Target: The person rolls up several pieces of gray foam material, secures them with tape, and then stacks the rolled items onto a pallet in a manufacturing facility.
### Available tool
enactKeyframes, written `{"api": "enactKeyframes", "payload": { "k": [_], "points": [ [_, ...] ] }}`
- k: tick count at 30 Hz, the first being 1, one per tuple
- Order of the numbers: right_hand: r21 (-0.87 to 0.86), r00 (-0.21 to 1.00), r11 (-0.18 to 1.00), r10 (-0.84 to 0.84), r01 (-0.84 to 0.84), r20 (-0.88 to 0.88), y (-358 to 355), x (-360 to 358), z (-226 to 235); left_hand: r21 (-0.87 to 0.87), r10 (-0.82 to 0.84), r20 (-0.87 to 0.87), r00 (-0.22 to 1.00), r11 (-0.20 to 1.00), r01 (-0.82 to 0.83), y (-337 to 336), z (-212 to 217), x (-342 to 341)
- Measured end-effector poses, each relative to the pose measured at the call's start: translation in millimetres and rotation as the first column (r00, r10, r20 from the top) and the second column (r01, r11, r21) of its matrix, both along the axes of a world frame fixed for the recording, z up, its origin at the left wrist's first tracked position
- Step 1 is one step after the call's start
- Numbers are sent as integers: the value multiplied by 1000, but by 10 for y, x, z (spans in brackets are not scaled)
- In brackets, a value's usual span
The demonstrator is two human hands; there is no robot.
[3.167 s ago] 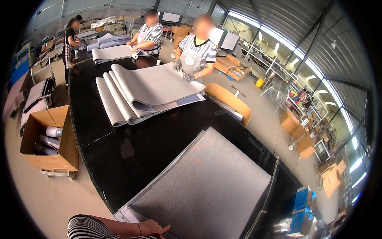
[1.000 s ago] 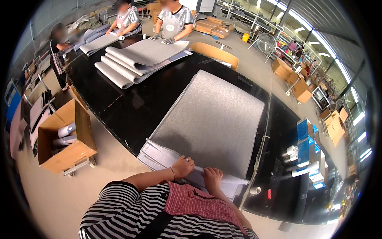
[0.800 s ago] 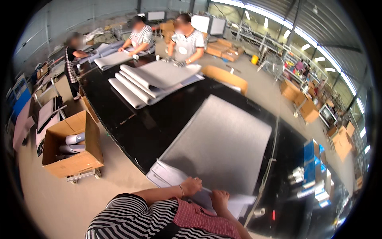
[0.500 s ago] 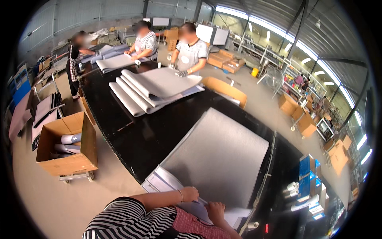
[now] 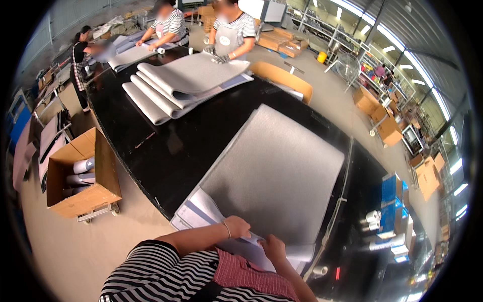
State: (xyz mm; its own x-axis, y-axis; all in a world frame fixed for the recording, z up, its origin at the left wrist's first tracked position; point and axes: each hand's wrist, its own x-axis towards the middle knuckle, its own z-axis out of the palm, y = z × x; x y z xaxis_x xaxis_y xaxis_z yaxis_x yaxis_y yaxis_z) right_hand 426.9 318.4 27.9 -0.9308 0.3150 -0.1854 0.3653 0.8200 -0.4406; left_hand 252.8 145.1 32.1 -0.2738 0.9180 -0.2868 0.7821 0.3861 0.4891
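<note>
A large grey sheet (image 5: pixel 274 171), like a thin mat, lies flat on the black table in front of me. Its near edge is folded back, showing a white and blue printed underside (image 5: pixel 204 207). My left hand (image 5: pixel 237 226), with a band on the wrist, is closed on this turned-up edge. Close beside it on the right, my right hand (image 5: pixel 273 247) grips the same edge with bent fingers. The fingertips of both hands are partly hidden. More of the sheet's pale underside shows beneath my forearms.
Grey folded sheets (image 5: pixel 188 80) lie farther along the black table (image 5: pixel 166 166), where co-workers stand. A cardboard box (image 5: pixel 85 194) with rolls stands on a trolley at the left. White tape rolls (image 5: pixel 372 216) and blue boxes (image 5: pixel 388 201) sit at the right, near a small roll (image 5: pixel 320 271).
My view has tilted down, so the table and sheet appear higher. Both hands stay at the sheet's near edge, the left slightly raised in the picture.
</note>
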Motion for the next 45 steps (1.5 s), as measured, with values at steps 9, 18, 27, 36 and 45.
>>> {"api": "enactKeyframes", "payload": {
  "k": [9,18,27,36,45],
  "points": [
    [-59,989,997,63,-56,134,357,-199,-315,242,87,-253,964,970,-24,146,-132,508],
    [310,968,919,248,-242,20,612,511,-645,261,53,-110,993,965,-23,153,-124,394],
    [407,979,908,160,-97,-125,359,723,-363,264,87,-193,977,964,-34,102,-206,458],
    [328,980,925,164,-193,116,519,558,-359,75,27,-147,989,997,-16,152,-33,384],
    [23,989,1000,11,-14,148,741,253,-326,228,17,-168,986,973,22,123,185,472]
  ]
}}
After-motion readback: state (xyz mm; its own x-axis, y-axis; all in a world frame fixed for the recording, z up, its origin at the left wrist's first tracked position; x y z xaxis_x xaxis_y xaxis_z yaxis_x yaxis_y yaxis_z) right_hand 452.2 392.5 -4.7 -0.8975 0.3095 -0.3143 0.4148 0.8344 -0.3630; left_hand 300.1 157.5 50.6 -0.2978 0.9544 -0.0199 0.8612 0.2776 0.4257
